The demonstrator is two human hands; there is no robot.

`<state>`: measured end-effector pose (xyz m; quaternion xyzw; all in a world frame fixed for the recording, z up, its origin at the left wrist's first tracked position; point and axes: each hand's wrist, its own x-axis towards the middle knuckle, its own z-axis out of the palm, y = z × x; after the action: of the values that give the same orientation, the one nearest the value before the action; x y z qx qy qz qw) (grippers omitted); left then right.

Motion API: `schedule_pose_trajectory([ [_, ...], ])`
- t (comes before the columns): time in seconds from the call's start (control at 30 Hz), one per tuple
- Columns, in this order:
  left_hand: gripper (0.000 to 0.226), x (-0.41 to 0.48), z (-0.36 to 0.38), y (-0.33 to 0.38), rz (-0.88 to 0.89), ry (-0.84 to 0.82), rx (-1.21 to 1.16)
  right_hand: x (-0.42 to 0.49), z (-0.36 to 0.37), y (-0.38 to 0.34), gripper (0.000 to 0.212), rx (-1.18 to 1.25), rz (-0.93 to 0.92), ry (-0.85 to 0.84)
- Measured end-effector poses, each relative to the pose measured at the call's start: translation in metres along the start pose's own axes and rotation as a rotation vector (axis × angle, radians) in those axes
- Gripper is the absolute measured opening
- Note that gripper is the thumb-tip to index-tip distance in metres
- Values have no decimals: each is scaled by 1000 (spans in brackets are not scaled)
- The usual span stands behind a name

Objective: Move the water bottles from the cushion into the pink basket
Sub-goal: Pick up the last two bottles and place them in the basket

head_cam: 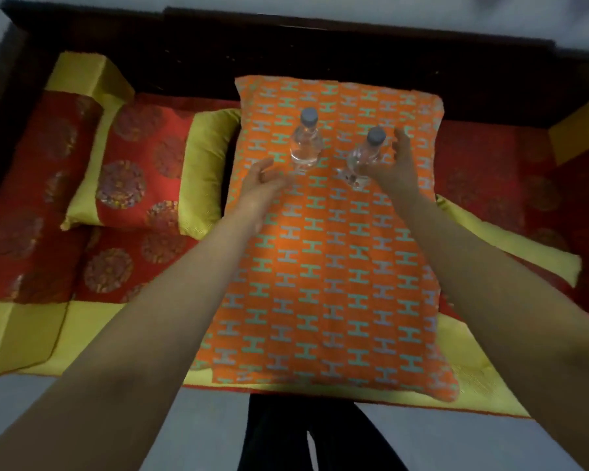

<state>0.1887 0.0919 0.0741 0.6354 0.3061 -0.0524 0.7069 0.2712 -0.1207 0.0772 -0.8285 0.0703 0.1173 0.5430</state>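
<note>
Two clear water bottles with grey caps stand on the far half of an orange cushion (323,266) patterned with teal shapes. The left bottle (305,144) is upright; the right bottle (366,154) leans slightly. My left hand (262,181) is open, fingers apart, just left of and below the left bottle, not touching it. My right hand (393,168) is open and cupped around the right side of the right bottle, close to it; contact is unclear. No pink basket is in view.
The cushion lies on a red and yellow sofa seat (490,385). A red and yellow pillow (143,178) lies to the left, a bolster (31,185) beyond it. The dark wooden sofa back (286,52) runs behind. My dark trousers (303,436) show below.
</note>
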Motion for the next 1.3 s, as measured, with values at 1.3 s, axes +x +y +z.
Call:
schedule_pose_trajectory([
  [1.3,71,118,51,6,190,-214,446,46,-10,36,78,-48,18,206],
])
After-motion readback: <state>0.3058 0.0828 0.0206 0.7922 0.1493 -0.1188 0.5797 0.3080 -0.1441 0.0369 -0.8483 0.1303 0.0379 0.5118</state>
